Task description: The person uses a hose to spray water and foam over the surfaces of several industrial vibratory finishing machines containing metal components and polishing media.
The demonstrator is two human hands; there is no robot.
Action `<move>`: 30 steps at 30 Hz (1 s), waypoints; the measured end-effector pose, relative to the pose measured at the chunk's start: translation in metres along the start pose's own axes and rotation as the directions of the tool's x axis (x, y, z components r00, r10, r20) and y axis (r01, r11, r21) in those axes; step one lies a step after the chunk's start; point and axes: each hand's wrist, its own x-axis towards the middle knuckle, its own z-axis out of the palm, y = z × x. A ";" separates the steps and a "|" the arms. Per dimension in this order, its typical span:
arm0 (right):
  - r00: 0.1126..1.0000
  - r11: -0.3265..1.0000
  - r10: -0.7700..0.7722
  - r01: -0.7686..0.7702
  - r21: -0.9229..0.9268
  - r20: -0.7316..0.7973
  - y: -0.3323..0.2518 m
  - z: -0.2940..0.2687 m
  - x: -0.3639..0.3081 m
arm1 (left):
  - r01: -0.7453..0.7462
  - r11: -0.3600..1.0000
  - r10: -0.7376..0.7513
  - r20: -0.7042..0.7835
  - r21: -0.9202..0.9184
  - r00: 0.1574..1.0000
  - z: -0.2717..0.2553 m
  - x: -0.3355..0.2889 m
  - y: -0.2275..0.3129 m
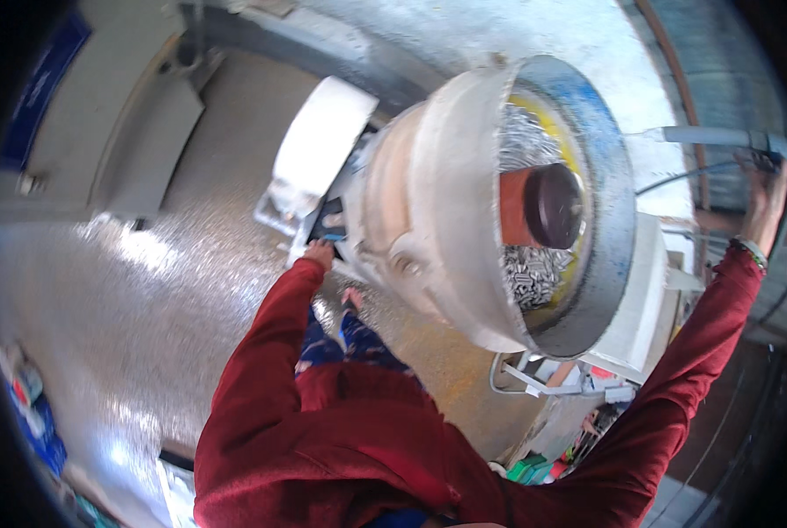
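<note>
Fingers of the left hand (320, 255) lie at the white frame (300, 236) beside the drum (471, 207), those of the right hand (767, 195) by the grey pipe (715, 135), both grips unclear, and the metal pieces (533, 275) inside the drum could spill if it tipped too far.

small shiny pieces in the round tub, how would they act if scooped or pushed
The small shiny pieces look metallic, so a scoop would probably feel heavy for its size. Many seem short and rod-like, so they may roll when pushed. They lie loosely heaped in the tub, so the pile would likely shift rather than move as one block.
</note>
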 end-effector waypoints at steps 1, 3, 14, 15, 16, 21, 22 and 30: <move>0.999 0.997 0.008 -0.012 -0.082 -0.052 -0.003 -0.006 0.004 | -0.022 0.999 0.021 0.015 0.036 1.000 0.019 0.012 -0.010; 0.995 0.973 0.028 -0.050 -0.224 -0.100 0.008 -0.023 0.013 | -0.014 0.999 0.010 0.083 0.046 0.996 0.032 0.025 -0.016; 0.997 0.848 0.049 -0.009 -0.530 0.062 -0.004 -0.053 0.012 | -0.100 0.994 0.083 0.269 0.051 0.960 0.039 0.050 -0.035; 0.998 0.877 0.045 -0.015 -0.480 0.052 -0.015 -0.037 0.000 | -0.123 0.991 0.108 0.205 0.060 0.973 0.053 0.051 -0.049; 1.000 0.889 0.013 -0.007 -0.458 0.011 -0.018 -0.037 -0.015 | -0.166 0.984 0.154 0.149 0.071 0.977 0.061 0.057 -0.054; 0.911 0.768 0.298 -0.052 -0.639 0.284 -0.018 -0.044 -0.138 | 0.057 0.997 -0.056 -0.017 0.047 0.998 0.053 0.052 -0.043; 0.853 0.718 0.388 -0.043 -0.694 0.348 -0.019 -0.038 -0.177 | 0.014 1.000 -0.017 -0.115 -0.028 0.993 0.055 0.047 -0.038; 0.883 0.811 0.399 -0.214 -0.544 0.247 0.026 0.002 -0.361 | 0.041 0.892 -0.278 -0.475 -0.450 0.835 0.019 0.023 0.024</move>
